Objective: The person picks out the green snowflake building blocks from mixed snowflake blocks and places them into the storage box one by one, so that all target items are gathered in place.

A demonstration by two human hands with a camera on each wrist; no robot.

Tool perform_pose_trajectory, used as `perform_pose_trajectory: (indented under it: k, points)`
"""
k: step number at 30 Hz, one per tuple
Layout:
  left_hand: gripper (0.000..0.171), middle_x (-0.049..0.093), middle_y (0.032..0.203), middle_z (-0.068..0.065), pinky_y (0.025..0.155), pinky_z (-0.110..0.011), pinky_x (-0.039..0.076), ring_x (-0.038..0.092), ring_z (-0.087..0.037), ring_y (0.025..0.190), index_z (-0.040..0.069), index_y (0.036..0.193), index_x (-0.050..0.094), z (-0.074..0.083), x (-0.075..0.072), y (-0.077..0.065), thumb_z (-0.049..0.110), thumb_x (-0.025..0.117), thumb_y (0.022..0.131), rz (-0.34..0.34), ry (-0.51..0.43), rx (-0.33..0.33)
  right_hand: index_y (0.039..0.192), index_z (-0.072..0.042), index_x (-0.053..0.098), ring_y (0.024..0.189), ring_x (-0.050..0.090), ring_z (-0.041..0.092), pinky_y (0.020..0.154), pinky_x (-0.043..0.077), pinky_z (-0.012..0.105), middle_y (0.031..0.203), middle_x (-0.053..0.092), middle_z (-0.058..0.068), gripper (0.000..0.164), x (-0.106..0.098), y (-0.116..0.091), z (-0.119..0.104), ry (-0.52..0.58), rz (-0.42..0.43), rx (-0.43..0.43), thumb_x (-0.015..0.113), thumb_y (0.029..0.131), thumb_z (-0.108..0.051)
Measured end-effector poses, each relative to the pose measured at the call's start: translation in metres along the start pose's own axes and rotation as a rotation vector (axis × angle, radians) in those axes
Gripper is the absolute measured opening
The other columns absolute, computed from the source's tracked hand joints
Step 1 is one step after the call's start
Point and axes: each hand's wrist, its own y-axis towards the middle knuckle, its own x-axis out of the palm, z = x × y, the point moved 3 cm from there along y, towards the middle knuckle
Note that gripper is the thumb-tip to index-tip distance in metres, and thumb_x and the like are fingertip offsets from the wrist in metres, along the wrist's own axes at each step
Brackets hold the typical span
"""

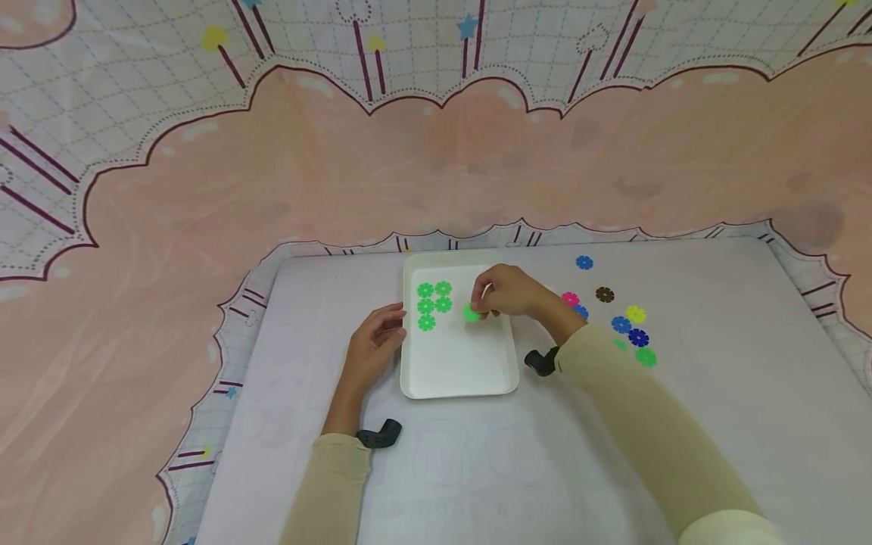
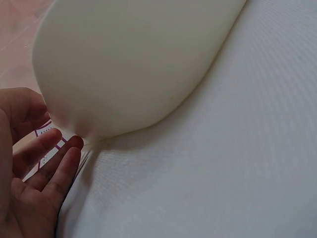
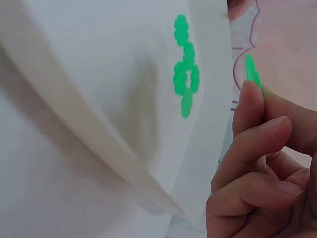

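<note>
Between thumb and fingertips, my right hand [image 1: 507, 291] pinches a green notched plastic disc [image 3: 251, 72], held over the right side of a white rectangular tray [image 1: 459, 371]. Several matching green discs [image 1: 425, 306] lie flat in the tray's upper left, grouped in two short columns. My left hand [image 1: 371, 344] is at the tray's left side, fingers loosely bent and fingertips right at the outer rim. In the left wrist view, those fingertips [image 2: 74, 143] show beside the tray's rounded wall [image 2: 133, 74].
Right of the tray, loose notched discs are scattered on the white tabletop [image 1: 736, 393]: blue [image 1: 584, 263], brown [image 1: 605, 294], yellow [image 1: 636, 314], dark blue [image 1: 638, 337], green [image 1: 646, 356] and pink [image 1: 569, 299]. My right forearm passes close by them. A patterned cloth [image 1: 409, 174] hangs behind the table.
</note>
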Motion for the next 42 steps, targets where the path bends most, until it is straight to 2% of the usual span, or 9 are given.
perform_pose_trajectory:
  k: [13,19,23,28,35,42]
  points:
    - [0.032,0.058,0.145,-0.001,0.102,-0.017,0.052,0.061,-0.023,0.126,0.006,0.128,0.067,0.001,0.000,0.000,0.003,0.066,0.096,0.000,-0.002,-0.003,0.087,-0.007,0.072,0.068,0.061,0.016,0.066,0.048,0.027,0.074,0.073,0.004,0.009,0.025,0.022,-0.006,0.088,0.066,0.112,0.076,0.090,-0.014]
    - [0.032,0.057,0.147,-0.008,0.102,-0.016,0.052,0.061,-0.030,0.128,0.003,0.129,0.066,0.003,0.001,0.000,0.000,0.065,0.096,-0.001,-0.003,0.003,0.088,-0.008,0.073,0.071,0.063,0.016,0.068,0.050,0.025,0.075,0.072,0.003,0.011,0.033,0.027,-0.004,0.057,0.092,0.185,0.077,0.090,-0.017]
    - [0.034,0.055,0.148,-0.016,0.106,-0.026,0.053,0.059,-0.037,0.128,-0.005,0.130,0.063,0.017,0.001,-0.003,-0.002,0.063,0.096,-0.011,-0.008,0.010,0.088,-0.007,0.073,0.071,0.064,0.016,0.066,0.050,0.024,0.074,0.070,0.004,0.011,0.037,0.030,-0.003,0.052,0.102,0.219,0.077,0.090,-0.017]
    - [0.034,0.055,0.147,-0.019,0.109,-0.042,0.052,0.060,-0.038,0.128,-0.009,0.129,0.062,0.035,0.000,-0.006,-0.003,0.063,0.096,-0.024,-0.007,0.010,0.089,-0.004,0.072,0.066,0.066,0.014,0.060,0.052,0.021,0.073,0.069,0.004,0.008,0.043,0.035,-0.003,0.115,0.097,0.257,0.076,0.090,-0.012]
    - [0.033,0.055,0.147,-0.018,0.110,-0.045,0.050,0.059,-0.037,0.129,-0.007,0.129,0.062,0.035,0.000,-0.007,-0.002,0.063,0.096,-0.023,-0.009,0.006,0.085,-0.005,0.071,0.058,0.065,0.012,0.051,0.046,0.022,0.066,0.069,0.003,0.013,0.052,0.040,-0.001,0.080,0.108,0.347,0.080,0.087,-0.014]
    - [0.033,0.056,0.147,-0.018,0.109,-0.045,0.051,0.060,-0.038,0.127,-0.008,0.129,0.063,0.035,0.000,-0.006,-0.003,0.063,0.095,-0.019,-0.005,0.017,0.080,-0.006,0.072,0.056,0.061,0.012,0.052,0.042,0.024,0.063,0.069,0.002,0.020,0.056,0.044,0.003,0.043,0.121,0.405,0.083,0.085,-0.021]
